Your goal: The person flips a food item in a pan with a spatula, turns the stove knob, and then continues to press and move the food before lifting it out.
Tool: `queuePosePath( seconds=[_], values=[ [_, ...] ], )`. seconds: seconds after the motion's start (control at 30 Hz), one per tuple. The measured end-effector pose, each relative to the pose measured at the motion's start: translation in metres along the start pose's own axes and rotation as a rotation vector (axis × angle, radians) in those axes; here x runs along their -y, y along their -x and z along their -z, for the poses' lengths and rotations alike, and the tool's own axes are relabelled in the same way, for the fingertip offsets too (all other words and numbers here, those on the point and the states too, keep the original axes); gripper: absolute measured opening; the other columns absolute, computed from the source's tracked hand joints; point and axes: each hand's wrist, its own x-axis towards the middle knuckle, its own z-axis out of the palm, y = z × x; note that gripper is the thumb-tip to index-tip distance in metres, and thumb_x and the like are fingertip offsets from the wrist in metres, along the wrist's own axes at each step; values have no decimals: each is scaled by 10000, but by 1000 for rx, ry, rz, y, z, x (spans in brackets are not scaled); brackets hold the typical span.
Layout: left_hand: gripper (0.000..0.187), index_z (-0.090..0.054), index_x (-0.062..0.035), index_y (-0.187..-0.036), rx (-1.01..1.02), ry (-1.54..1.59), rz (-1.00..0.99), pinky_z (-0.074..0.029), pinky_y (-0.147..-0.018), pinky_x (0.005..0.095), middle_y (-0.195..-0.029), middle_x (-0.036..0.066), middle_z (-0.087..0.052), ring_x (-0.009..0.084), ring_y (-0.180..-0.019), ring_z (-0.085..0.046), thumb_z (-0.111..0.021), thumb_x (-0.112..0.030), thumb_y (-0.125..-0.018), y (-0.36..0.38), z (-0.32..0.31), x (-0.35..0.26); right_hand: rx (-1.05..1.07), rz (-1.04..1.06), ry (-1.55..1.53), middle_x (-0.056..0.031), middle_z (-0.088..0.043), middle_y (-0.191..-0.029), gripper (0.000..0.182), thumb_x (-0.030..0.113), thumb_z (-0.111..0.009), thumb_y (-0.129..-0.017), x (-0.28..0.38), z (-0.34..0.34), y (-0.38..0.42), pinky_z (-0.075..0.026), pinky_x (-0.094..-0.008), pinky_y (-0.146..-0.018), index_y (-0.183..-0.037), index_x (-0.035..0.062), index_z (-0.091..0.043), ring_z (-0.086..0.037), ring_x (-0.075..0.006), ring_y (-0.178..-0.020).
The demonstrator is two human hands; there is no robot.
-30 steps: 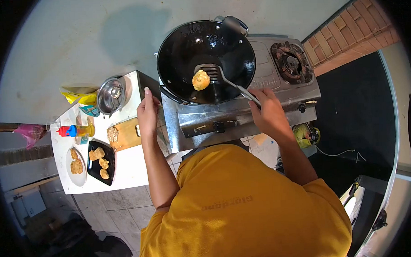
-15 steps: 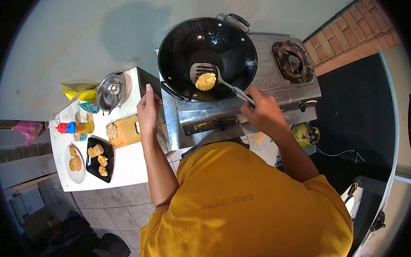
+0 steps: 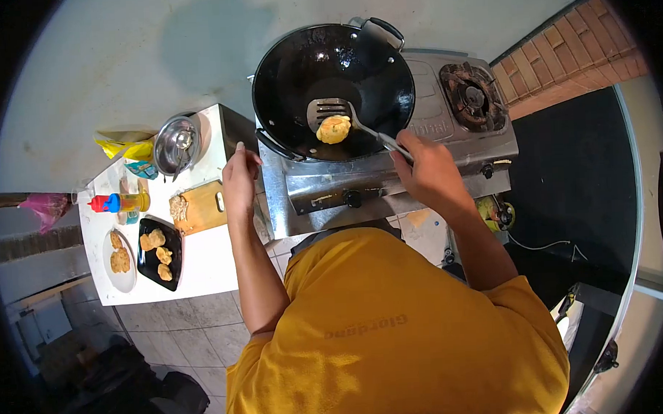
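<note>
My right hand [image 3: 432, 167] is closed round the handle of a slotted spatula [image 3: 367, 130], to the right of the black wok [image 3: 297, 73]. On the spatula's blade, over the inside of the wok, rests a golden-brown fried piece of food [image 3: 334, 129]. My left hand [image 3: 241, 184] is held up just left of the wok's near handle [image 3: 276, 145], apart from it. It holds nothing, with one digit stretched upward and the others loosely bent.
The wok sits on a two-burner stove [image 3: 320, 182]; a bare burner [image 3: 474, 97] is at right. On the white table are a black plate [image 3: 175, 274] of fried pieces, a white plate [image 3: 124, 286], a cutting board [image 3: 204, 215], a steel bowl [image 3: 170, 148] and squeeze bottles [image 3: 119, 203].
The spatula and fried piece stay nearly in place over the wok. My right hand has shifted slightly right with its grip on the handle. The left hand has barely moved.
</note>
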Motion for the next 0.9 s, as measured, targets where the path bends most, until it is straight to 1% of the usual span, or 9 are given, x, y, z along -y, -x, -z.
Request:
queuePosePath(
  seconds=[0.1, 0.33, 0.43, 0.47, 0.57, 0.6, 0.67, 0.83, 0.9],
  values=[
    [398, -543, -15, -677, -43, 5, 18, -263, -536, 260, -562, -19, -366, 92, -558, -337, -377, -268, -935, 9, 1, 11, 35, -33, -26, -212, -588, -759, 135, 54, -593, -819, 0, 2, -4, -458, -469, -640, -907, 1, -505, -588, -406, -730],
    [353, -557, -1, -689, -42, -52, 159, -261, -512, 272, -565, -3, -379, 101, -534, -332, -393, -242, -888, 46, -9, 43, -25, 140, -5, -194, -575, -696, 147, 50, -609, -807, -12, 0, -7, -460, -471, -588, -892, 9, -496, -580, -401, -655],
    [365, -639, 25, -797, 54, -341, 161, -397, -587, 280, -627, 41, -549, 144, -595, -499, -489, -300, -869, 71, -32, 64, 19, 149, 1, -203, -587, -695, 144, 68, -605, -811, -19, 4, -8, -459, -481, -580, -897, 11, -504, -580, -411, -646],
    [412, -665, 29, -834, 88, -346, 121, -453, -664, 289, -688, 86, -634, 177, -665, -589, -556, -367, -854, 78, -40, 69, 55, 109, 15, -209, -593, -691, 138, 76, -601, -814, -20, 5, -10, -458, -487, -580, -898, 11, -513, -581, -416, -647],
    [482, -673, 23, -810, 213, -538, 177, -474, -667, 329, -694, 127, -655, 231, -677, -636, -583, -449, -843, 92, -73, 86, 9, 209, -11, -217, -594, -670, 141, 95, -596, -811, -32, 4, -14, -459, -508, -605, -900, 9, -528, -588, -424, -667],
    [482, -673, 23, -810, 208, -543, 174, -474, -667, 329, -694, 127, -655, 231, -677, -636, -583, -449, -843, 96, -85, 89, -2, 199, -1, -218, -596, -661, 130, 104, -598, -799, -34, 4, -16, -474, -513, -642, -868, 7, -545, -598, -429, -699],
    [511, -682, 3, -808, 182, -697, 125, -493, -656, 384, -697, 171, -655, 315, -685, -655, -591, -499, -831, 101, -107, 95, -3, 192, 14, -232, -603, -686, 142, 111, -599, -789, -35, 4, -19, -482, -508, -665, -876, 5, -560, -602, -432, -718],
    [450, -677, -24, -792, 41, -847, 21, -507, -694, 448, -734, 212, -650, 394, -745, -642, -583, -461, -836, 109, -138, 120, -27, 270, 38, -260, -631, -781, 193, 115, -583, -765, -51, -4, -28, -504, -483, -740, -920, 4, -611, -621, -427, -792],
    [427, -660, -18, -777, -47, -834, -73, -504, -688, 455, -735, 215, -646, 394, -750, -640, -599, -438, -824, 107, -140, 130, -43, 271, 60, -213, -629, -780, 157, 155, -604, -781, -50, -5, -29, -477, -482, -709, -857, 19, -576, -607, -415, -787]
  ],
)
